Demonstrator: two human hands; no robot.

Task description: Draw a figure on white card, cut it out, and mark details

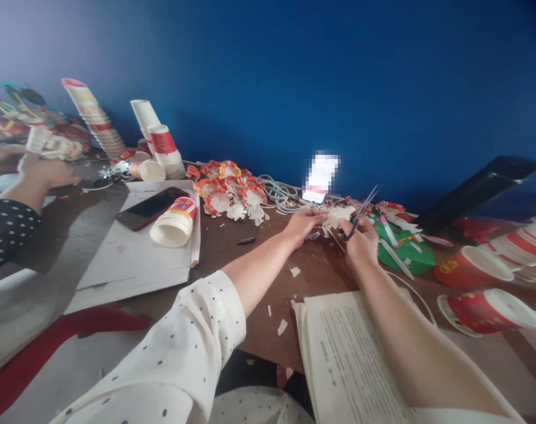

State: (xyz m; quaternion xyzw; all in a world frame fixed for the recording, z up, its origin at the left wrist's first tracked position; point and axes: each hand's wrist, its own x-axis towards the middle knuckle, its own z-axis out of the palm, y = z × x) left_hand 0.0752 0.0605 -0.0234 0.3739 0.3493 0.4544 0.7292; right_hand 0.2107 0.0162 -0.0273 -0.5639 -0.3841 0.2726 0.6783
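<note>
My left hand (306, 226) pinches the left edge of a white paper cutout (337, 217) with a jagged outline. Close beside it on the right, my right hand (363, 237) is closed round the handles of a pair of scissors (367, 203), whose blades point up and away from me. The blades look slightly apart, with their lower part near the cutout's right edge; whether they touch it I cannot tell. Small white paper scraps (295, 271) lie on the brown table (254, 277) below my hands. A lit phone (321, 176) leans upright behind the cutout.
Left of my hands are a pile of red-and-white cut paper cups (232, 188), a dark phone (153, 207) and stacked paper cups (175, 224). A green disc (409, 250), red cups (470, 265) and a printed booklet (347, 353) lie nearer the right. Another person's hand (47, 174) works at far left.
</note>
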